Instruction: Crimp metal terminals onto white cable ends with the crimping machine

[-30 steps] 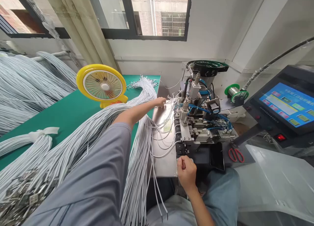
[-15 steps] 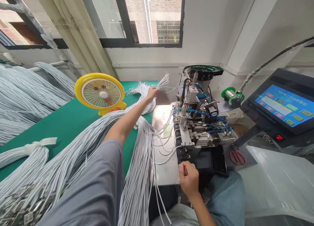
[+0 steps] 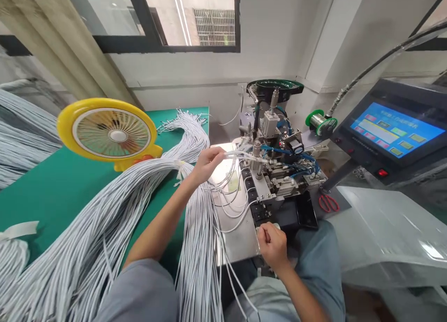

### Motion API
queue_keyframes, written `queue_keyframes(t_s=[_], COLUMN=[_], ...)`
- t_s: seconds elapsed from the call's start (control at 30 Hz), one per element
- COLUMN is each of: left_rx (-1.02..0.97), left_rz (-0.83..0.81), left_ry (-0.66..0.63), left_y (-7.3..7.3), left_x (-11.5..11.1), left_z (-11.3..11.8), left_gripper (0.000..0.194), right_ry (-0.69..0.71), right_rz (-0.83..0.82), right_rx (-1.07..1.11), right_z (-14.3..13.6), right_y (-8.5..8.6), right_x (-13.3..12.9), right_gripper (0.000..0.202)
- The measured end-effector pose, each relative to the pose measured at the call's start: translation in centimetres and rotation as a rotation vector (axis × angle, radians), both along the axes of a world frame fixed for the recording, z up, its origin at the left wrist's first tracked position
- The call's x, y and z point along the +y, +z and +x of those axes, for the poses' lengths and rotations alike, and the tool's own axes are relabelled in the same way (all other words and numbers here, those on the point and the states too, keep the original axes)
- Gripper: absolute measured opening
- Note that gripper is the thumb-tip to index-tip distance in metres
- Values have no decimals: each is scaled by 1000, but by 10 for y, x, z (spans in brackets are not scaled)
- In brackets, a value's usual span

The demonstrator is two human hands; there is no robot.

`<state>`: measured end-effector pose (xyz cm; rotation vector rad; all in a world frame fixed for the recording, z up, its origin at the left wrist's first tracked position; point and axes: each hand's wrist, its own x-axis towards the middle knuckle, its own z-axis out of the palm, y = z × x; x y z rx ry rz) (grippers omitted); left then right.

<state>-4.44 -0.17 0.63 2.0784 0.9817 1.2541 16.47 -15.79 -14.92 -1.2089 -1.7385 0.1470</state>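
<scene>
My left hand (image 3: 208, 164) is closed on a few white cables (image 3: 240, 155), whose free ends point right, blurred, across the front of the machine (image 3: 270, 173). Near the machine's front corner my right hand (image 3: 273, 243) is curled with fingers pressed together; what it holds, if anything, is hidden. Several single cables loop over the metal plate (image 3: 240, 240) to the dark block on the machine's left side. A thick bundle of white cables (image 3: 200, 247) hangs over the table edge, beside my left forearm.
A yellow fan (image 3: 117, 134) stands on the green table (image 3: 84, 177). At the right are a touch screen (image 3: 396, 128), a green wire spool (image 3: 320, 122), red-handled scissors (image 3: 328, 203) and a black tray (image 3: 307, 210). A window is behind.
My left hand has come back from the far end of the table toward the machine with the cables in it. The view has shifted right; my right hand stays at the machine's front corner.
</scene>
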Motion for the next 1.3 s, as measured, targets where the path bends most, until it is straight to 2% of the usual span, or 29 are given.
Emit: queue_keyframes(t_s=[0.1,0.2,0.4,0.5,0.6,0.7,0.8,0.9,1.0,1.3], left_rx=[61,155,146,191,177,174,215,249,277,305], left_rz=[104,131,118,86,77,54,25,21,28,21], left_ry=[-109,-210,-472,-539,-541,-515,-492,-477,-472,-450], left_y=[12,19,16,12,9,5,4,4,5,3], left_x=[-20,-35,-47,-50,-52,-53,-54,-54,-55,-54], left_z=[2,12,28,31,35,40,43,44,44,46], left_gripper=[46,49,40,36,34,38,38,37,37,38], right_ry=[-20,-44,-37,-1,-13,-89,-11,110,140,212], right_rz=[3,6,23,-63,-265,-340,-247,-250,-286,-347], right_rx=[-21,-41,-31,55,327,584,564,454,434,576], right_z=[1,3,4,5,12,25,34,32,25,22], right_y=[5,5,-2,1,21,59,103,131,138,127], right_x=[0,0,-1,-2,1,8,14,18,19,18], right_gripper=[23,22,20,21,25,24,22,21,25,25])
